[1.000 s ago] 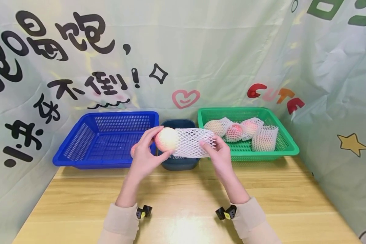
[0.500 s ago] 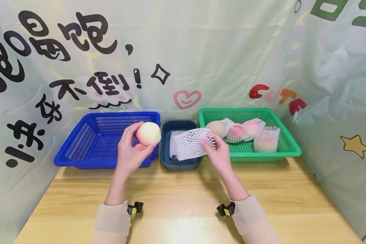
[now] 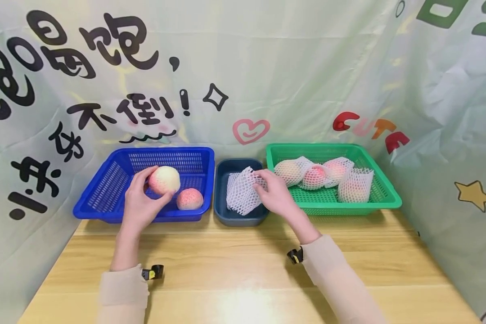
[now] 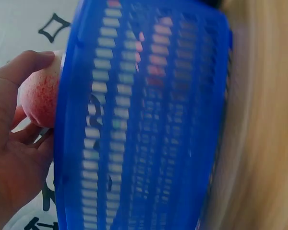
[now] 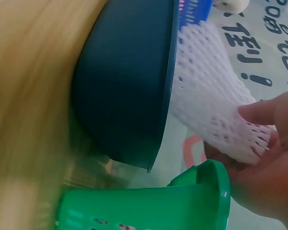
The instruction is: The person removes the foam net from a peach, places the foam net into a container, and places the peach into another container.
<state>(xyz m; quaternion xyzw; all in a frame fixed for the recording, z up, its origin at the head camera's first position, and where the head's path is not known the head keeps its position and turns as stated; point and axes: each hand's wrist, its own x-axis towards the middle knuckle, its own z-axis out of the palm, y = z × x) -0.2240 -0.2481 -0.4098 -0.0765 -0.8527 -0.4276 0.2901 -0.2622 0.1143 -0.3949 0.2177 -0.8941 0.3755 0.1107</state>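
Left hand [image 3: 141, 204] grips sides of a maybe soft peach [image 3: 165, 179] near the blue basket's edge [image 4: 69, 120]; right hand [image 3: 276, 192] pinches net [image 5: 216, 91].

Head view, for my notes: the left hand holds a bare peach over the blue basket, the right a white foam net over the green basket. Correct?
One place is wrong: the right hand holds the white foam net over the small dark bin, as the head view shows. The left hand does hold a bare peach over the blue basket.
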